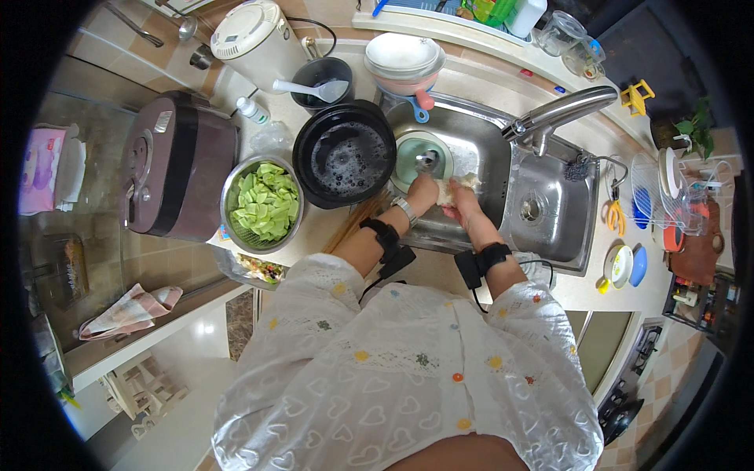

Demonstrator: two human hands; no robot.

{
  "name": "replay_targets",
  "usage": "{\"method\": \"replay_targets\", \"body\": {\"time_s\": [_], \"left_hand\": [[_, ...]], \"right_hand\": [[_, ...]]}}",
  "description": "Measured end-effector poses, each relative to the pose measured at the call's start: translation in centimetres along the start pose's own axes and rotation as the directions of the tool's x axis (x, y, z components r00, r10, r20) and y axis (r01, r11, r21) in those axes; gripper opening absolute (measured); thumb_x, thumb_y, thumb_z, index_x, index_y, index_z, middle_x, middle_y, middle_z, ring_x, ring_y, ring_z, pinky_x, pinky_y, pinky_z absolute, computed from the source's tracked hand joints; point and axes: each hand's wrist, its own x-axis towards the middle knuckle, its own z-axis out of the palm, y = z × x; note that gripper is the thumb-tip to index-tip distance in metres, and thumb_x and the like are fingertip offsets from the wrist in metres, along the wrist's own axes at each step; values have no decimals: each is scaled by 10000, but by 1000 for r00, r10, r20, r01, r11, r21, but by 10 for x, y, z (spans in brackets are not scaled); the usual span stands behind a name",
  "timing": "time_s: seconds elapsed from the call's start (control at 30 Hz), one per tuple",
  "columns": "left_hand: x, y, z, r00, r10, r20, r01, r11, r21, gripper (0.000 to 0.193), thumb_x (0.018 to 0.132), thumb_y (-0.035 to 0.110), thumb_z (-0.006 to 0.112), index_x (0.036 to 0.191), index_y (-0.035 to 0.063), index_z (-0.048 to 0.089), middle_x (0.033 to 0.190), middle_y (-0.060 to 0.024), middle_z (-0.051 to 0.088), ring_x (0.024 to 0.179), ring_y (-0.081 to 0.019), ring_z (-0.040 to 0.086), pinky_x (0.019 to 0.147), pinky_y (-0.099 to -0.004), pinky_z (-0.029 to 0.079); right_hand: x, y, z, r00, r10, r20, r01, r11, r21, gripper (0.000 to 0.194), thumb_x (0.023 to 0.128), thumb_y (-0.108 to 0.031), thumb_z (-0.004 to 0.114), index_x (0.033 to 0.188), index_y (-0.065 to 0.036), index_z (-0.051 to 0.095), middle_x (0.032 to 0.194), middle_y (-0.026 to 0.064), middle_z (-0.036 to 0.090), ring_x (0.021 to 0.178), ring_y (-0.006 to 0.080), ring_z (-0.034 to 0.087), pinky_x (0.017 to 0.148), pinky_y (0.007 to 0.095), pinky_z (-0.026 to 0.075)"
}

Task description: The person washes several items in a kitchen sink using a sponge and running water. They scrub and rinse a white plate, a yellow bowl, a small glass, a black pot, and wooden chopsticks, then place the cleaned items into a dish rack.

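Over the larger sink basin (489, 147), both my hands meet at a pale, wrinkled cloth (468, 181). My left hand (423, 193), with a watch on its wrist, grips the cloth's left end. The other end is held in my right hand (464, 203). Just beyond my left hand sits a round bowl (406, 144), pale green inside. A shiny object (427, 159) shows in the bowl, too blurred to name. My fingers hide part of the cloth.
Left of the sink stand a black pot (347, 156) of sudsy water and a metal bowl (227, 206) of cut green vegetable pieces. Stacked bowls (403, 53) rest behind the basin. The faucet (559, 112) reaches over the sink divider. A rice cooker (177, 165) stands further left.
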Motion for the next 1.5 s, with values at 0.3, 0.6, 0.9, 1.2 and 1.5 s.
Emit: {"method": "replay_targets", "body": {"time_s": [0.3, 0.6, 0.9, 1.2, 1.5], "left_hand": [[60, -33, 36, 982, -185, -34, 181, 883, 433, 479, 815, 114, 510, 1241, -64, 386, 1277, -238, 359, 1101, -367, 426, 915, -447, 374], [32, -19, 39, 988, -157, 0, 152, 955, 255, 602, 805, 150, 497, 1319, -45, 250, 1335, -317, 153, 1227, -462, 231, 1011, -437, 276], [-57, 5, 1, 936, 352, -10, -350, 929, -116, 389, 817, 89, 505, 1185, -7, 427, 1118, -228, 407, 943, -293, 474, 841, -354, 400], [-124, 23, -63, 937, 349, -24, -349, 926, -146, 314, 833, 115, 523, 1131, 32, 474, 1030, -142, 483, 785, -226, 551, 745, -326, 442], [-148, -35, -127, 958, 88, -274, -202, 883, -423, 232, 852, 184, 547, 1001, 19, 480, 805, -73, 565, 645, -171, 575, 544, -294, 465]], "right_hand": [[-24, 14, -65, 967, -120, -226, 145, 985, 95, 355, 874, -227, 513, 1179, -59, 443, 1055, 74, 576, 894, 193, 602, 697, 318, 511], [10, 26, -94, 970, -171, -172, 175, 985, 10, 297, 843, -76, 478, 1126, 15, 470, 999, 118, 573, 857, 245, 597, 724, 366, 513], [117, 44, -47, 989, 58, 134, -67, 996, 63, 249, 819, -150, 449, 1034, -44, 515, 934, 97, 577, 804, 273, 579, 683, 403, 474], [113, 22, -35, 986, -46, 159, 50, 999, -21, 394, 872, -259, 483, 1170, -6, 438, 1073, 110, 563, 941, 251, 569, 805, 353, 452], [-6, -91, 35, 638, -725, 261, 712, 427, -557, 434, 809, -219, 560, 1173, 1, 472, 1108, 186, 559, 1025, 289, 549, 879, 335, 409]]}}
